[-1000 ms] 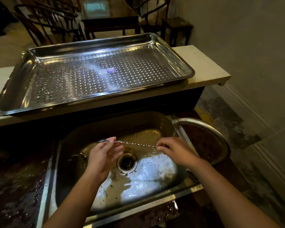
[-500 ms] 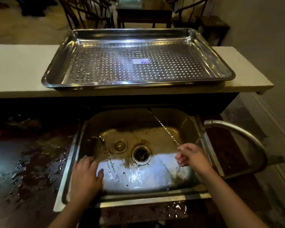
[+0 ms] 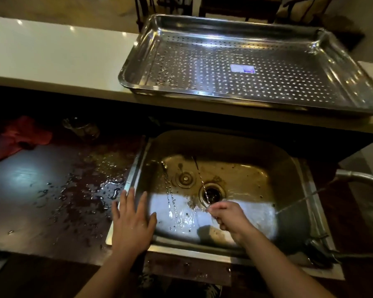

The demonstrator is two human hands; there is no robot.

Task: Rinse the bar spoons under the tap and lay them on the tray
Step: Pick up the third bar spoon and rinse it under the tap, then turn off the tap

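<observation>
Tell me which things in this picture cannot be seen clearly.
- Held spoon, head view: its near end is hidden inside the right hand; its far tip fades into the dark sink wall.
- Spoons in the sink: glare and water blur them, so their number is unclear.
- Tap: cut off by the right edge.
- Tray label: too small to read.
- Glass: too dark.

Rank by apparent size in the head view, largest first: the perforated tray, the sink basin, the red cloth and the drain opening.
1. Perforated tray and sink basin: close in spread, and the basin is nearer, so unranked.
2. Red cloth, partly in shadow.
3. Drain opening, clearly smallest.
</observation>
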